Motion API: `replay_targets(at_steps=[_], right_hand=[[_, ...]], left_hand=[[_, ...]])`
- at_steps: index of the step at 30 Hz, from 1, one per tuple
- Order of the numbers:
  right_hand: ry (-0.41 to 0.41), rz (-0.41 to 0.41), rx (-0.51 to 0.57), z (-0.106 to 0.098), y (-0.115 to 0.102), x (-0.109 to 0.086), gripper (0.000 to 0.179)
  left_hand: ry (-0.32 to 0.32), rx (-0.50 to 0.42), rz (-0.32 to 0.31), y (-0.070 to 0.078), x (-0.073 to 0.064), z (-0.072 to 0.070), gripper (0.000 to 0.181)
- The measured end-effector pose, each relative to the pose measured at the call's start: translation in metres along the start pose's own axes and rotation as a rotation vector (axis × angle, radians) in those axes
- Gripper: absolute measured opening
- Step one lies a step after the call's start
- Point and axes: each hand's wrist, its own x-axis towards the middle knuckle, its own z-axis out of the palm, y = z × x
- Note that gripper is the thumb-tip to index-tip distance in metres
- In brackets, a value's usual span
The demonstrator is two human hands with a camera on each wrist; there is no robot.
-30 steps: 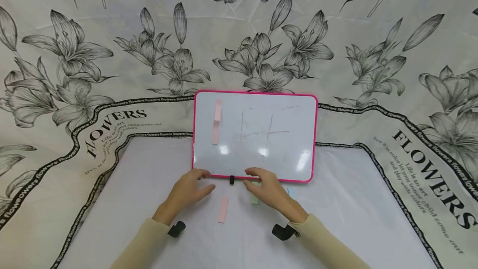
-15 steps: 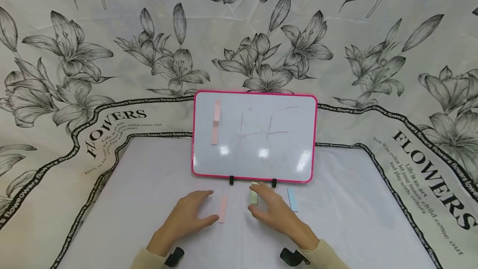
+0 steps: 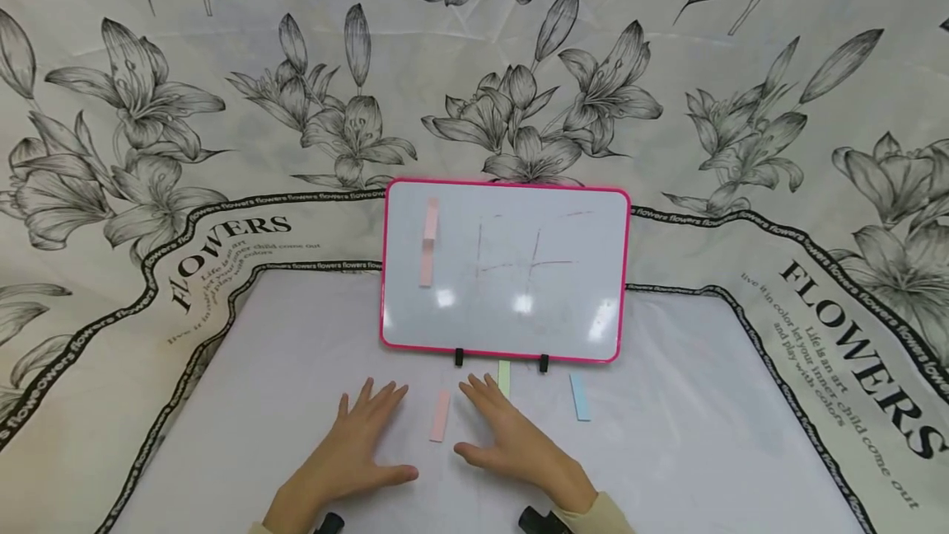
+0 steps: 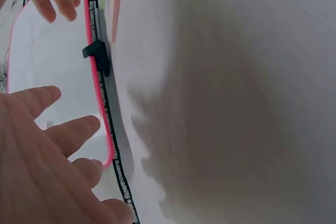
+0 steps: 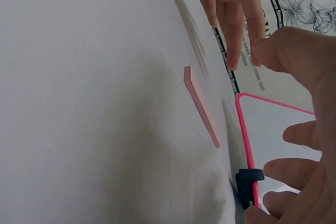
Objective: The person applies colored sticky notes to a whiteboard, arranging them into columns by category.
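Note:
My left hand (image 3: 348, 452) is held above the white table with fingers spread, holding nothing. To its right, my right hand (image 3: 519, 443) also has its fingers extended and holds nothing. A flat pink strip (image 3: 440, 416) lies on the table between the two hands; in the right wrist view the same pink strip (image 5: 202, 108) shows a thin edge. Beyond the right fingertips is a pale green strip (image 3: 504, 379), partly hidden by that hand. A light blue strip (image 3: 580, 397) lies farther right. Behind them stands a pink-framed whiteboard (image 3: 571, 303) bearing two pink strips (image 3: 430, 219) end to end.
Two black feet or clips (image 3: 459, 358) sit at the whiteboard's lower edge. Faint red lines (image 3: 552, 262) are drawn on the board. A flower-printed cloth (image 3: 341, 229) with black lettered bands surrounds the white surface and covers the backdrop.
Both hands have drawn back from the whiteboard's lower edge toward the near side, and their fingers have spread. The blue and green strips show more or differently now. The board has stayed put.

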Motion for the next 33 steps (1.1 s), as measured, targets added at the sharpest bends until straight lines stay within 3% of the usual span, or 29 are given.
replay_targets(at_steps=[6,13,19,33], right_hand=[[-0.002,-0.031,-0.026,0.016,-0.006,0.011,0.085],[0.088,-0.076,-0.107,0.031,-0.006,0.020,0.069],[0.195,-0.115,-0.142,0.039,-0.006,0.027,0.055],[0.244,-0.087,-0.138,0.051,-0.009,0.030,0.038]], left_hand=[[-0.002,-0.011,-0.012,-0.008,-0.012,-0.005,0.115],[0.042,-0.034,-0.060,-0.015,-0.019,-0.008,0.115],[0.043,-0.051,-0.079,-0.018,-0.021,-0.007,0.114],[0.072,-0.084,-0.014,-0.005,-0.015,0.007,0.111]])
